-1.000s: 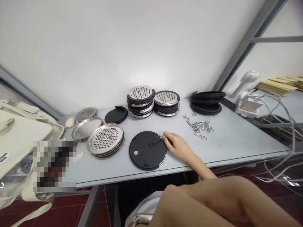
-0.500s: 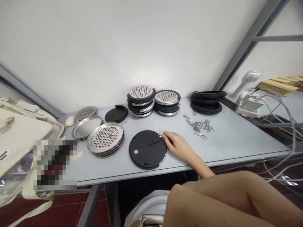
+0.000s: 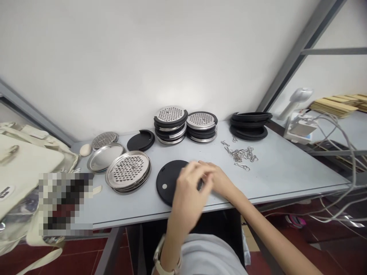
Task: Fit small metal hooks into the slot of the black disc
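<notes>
A round black disc with a pale round spot lies near the table's front edge. My left hand is over its right part, fingers bent and smeared by motion, covering the disc's slot. Beside it, my right hand rests at the disc's right edge, its fingertips hidden behind my left hand. Half a second ago it pinched a small wire snap hook there; that hook is now out of sight. Several similar wire snap hooks lie in a loose pile to the right.
Perforated metal discs and a plain metal plate lie at left, near a black disc. Behind are two stacks of black-and-metal discs and black rings. A cream bag borders the left; cables hang right.
My left hand has come in over the black disc from below and now covers its right part. My right hand stays at the disc's edge. The view has shifted slightly.
</notes>
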Demonstrator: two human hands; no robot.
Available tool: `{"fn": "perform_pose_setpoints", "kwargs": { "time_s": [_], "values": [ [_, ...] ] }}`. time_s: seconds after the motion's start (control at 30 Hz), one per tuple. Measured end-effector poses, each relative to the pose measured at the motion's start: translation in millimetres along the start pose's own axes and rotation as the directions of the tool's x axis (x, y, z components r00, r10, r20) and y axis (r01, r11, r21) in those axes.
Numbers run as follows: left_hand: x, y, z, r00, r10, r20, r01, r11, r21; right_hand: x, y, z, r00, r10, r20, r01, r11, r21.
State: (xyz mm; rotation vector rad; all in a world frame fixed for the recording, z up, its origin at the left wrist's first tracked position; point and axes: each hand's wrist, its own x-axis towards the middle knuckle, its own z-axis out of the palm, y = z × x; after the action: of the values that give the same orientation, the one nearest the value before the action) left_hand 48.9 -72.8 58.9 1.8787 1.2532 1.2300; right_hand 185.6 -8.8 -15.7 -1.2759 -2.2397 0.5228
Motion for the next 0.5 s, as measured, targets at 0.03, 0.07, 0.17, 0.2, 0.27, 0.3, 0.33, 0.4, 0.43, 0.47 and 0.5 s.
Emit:
{"fn": "perform_pose_setpoints", "kwargs": {
  "time_s": [0.03, 0.07, 0.17, 0.2, 0.27, 0.3, 0.33, 0.4, 0.43, 0.47, 0.5],
  "values": [
    [3, -13, -3.1, 0.998, -0.045, -0.052, 0.050, 0.995, 0.083, 0, -1, 0, 1.000, -0.003, -0.009, 0.003, 1.000, 0.000],
    [5, -25, -6.1, 0.996, -0.073, -0.059, 0.081, 0.987, 0.138, 0, -1, 1, 1.000, -0.005, -0.021, 0.005, 1.000, 0.000],
    [6, -51, -11.2, 0.993, -0.110, -0.050, 0.119, 0.963, 0.241, 1, -2, 2, 0.999, -0.011, -0.042, 0.011, 1.000, -0.002],
    [6, -56, -11.0, 0.992, -0.113, -0.050, 0.122, 0.957, 0.263, 1, -2, 3, 0.999, -0.014, -0.041, 0.014, 1.000, -0.002],
    [5, -61, -7.8, 0.993, -0.117, -0.014, 0.116, 0.951, 0.287, 1, -2, 3, 0.999, -0.020, -0.040, 0.019, 1.000, -0.007],
    [4, -63, -5.3, 0.993, -0.119, 0.012, 0.110, 0.952, 0.285, 2, -1, 4, 0.999, -0.023, -0.039, 0.023, 1.000, -0.012],
    [4, -64, -2.6, 0.992, -0.120, 0.032, 0.107, 0.956, 0.274, 2, 0, 4, 0.999, -0.028, -0.037, 0.027, 0.999, -0.020],
    [3, -66, 1.9, 0.992, -0.115, 0.047, 0.100, 0.961, 0.260, 2, 1, 5, 0.999, -0.035, -0.031, 0.034, 0.999, -0.041],
    [3, -67, 3.2, 0.993, -0.108, 0.053, 0.092, 0.964, 0.251, 2, 1, 5, 0.999, -0.039, -0.026, 0.037, 0.998, -0.050],
    [3, -68, 3.9, 0.993, -0.101, 0.059, 0.084, 0.967, 0.241, 2, 1, 5, 0.999, -0.040, -0.023, 0.039, 0.998, -0.057],
    [3, -69, 4.0, 0.993, -0.093, 0.066, 0.076, 0.970, 0.230, 2, 1, 5, 0.999, -0.040, -0.021, 0.038, 0.997, -0.060]
  ]
}}
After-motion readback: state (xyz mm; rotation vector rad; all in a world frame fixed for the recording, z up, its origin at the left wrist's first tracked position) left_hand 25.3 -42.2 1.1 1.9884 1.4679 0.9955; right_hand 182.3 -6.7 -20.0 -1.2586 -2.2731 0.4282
